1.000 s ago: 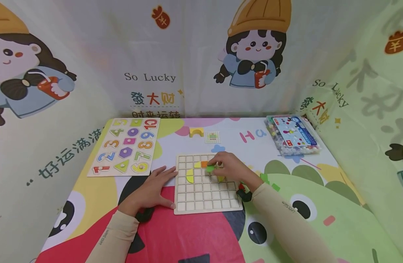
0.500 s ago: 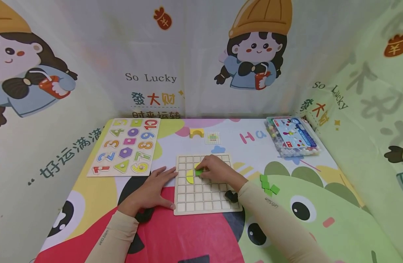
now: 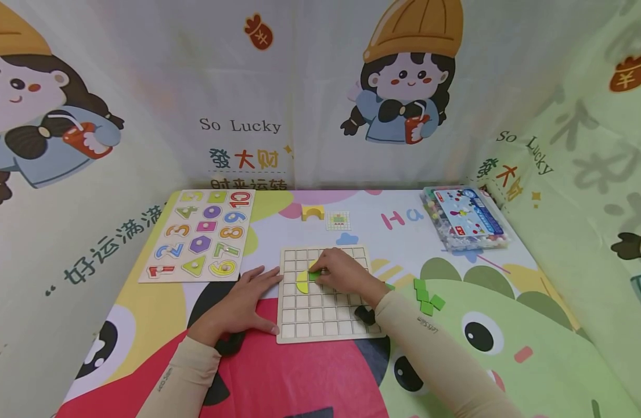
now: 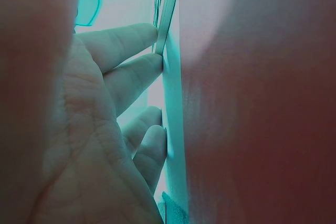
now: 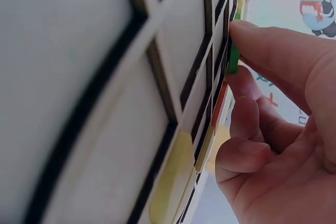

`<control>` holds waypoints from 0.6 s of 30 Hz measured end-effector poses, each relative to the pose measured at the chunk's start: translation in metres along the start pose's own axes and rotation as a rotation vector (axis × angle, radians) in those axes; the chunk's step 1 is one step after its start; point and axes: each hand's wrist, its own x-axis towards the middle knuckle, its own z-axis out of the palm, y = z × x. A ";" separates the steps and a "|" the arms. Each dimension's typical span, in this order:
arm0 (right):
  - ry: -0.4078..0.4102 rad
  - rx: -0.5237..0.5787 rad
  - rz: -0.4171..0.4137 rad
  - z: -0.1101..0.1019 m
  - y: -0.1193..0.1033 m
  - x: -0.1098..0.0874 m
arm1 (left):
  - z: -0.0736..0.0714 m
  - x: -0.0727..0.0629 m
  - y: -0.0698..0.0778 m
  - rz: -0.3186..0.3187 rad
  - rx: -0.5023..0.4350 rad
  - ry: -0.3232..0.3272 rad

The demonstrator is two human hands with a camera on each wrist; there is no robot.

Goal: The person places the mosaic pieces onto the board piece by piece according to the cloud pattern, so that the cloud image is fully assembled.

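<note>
The wooden grid board (image 3: 317, 316) lies on the table in the head view, with yellow rounded tiles (image 3: 302, 285) in its upper left part. Between thumb and fingers, my right hand (image 3: 344, 271) pinches a green square tile (image 3: 313, 277) at the board, just right of those yellow tiles. In the right wrist view the green tile (image 5: 234, 56) is at the grid surface, near an orange tile (image 5: 220, 106) and another yellow tile (image 5: 173, 179). My left hand (image 3: 237, 307) is spread, its fingertips touching the board's left edge. The right hand covers part of the grid.
Several loose green tiles (image 3: 427, 297) lie right of the board. Behind it are a yellow arch block (image 3: 313, 212) and a small pattern card (image 3: 338, 220). A number puzzle board (image 3: 195, 247) stands left; a clear plastic box (image 3: 464, 217) sits at back right.
My right hand has moved left across the board with the green tile, from near the orange tile to beside the yellow tiles. The left hand keeps its place at the edge.
</note>
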 end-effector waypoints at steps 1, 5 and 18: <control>0.002 -0.001 0.003 0.000 0.000 0.000 | 0.000 0.000 0.000 0.000 0.001 0.000; 0.007 -0.004 0.021 -0.001 -0.003 -0.001 | 0.000 0.000 0.000 0.004 0.002 0.000; 0.021 0.013 0.061 -0.009 -0.010 -0.007 | 0.001 0.001 -0.002 -0.002 -0.004 -0.004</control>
